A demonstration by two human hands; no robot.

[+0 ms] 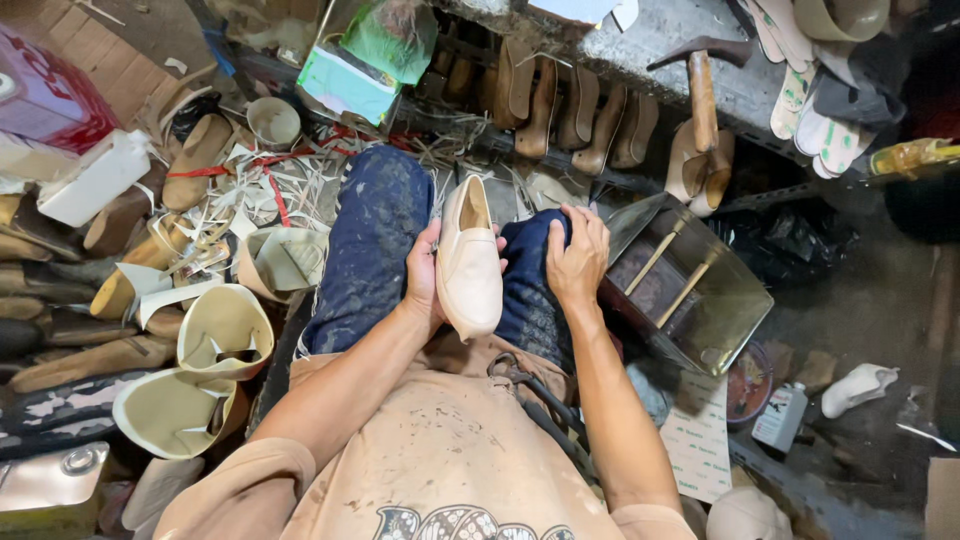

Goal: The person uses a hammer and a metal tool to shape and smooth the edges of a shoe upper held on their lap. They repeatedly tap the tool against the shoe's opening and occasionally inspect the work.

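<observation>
We grip the cream shoe (469, 262) w/ left hand (424, 278), toe toward us; right hand (577, 257) rests open on knee beside it.

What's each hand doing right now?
Left hand: closed on the cream leather slip-on shoe.
Right hand: open, resting on the knee beside that shoe.

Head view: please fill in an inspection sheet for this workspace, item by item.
Surface: no table; the work rests on the lap, in dark blue trousers.
Job's things: cream slip-on shoe on a last, toe toward the person.
Clutter: leather offcuts, cream shoe uppers, wooden lasts, hammer.
Hands: left hand grips the shoe's side; right hand lies on the right knee.
Cables: nothing seen.
Surroundings: metal tray, small bottle, insoles.
</observation>
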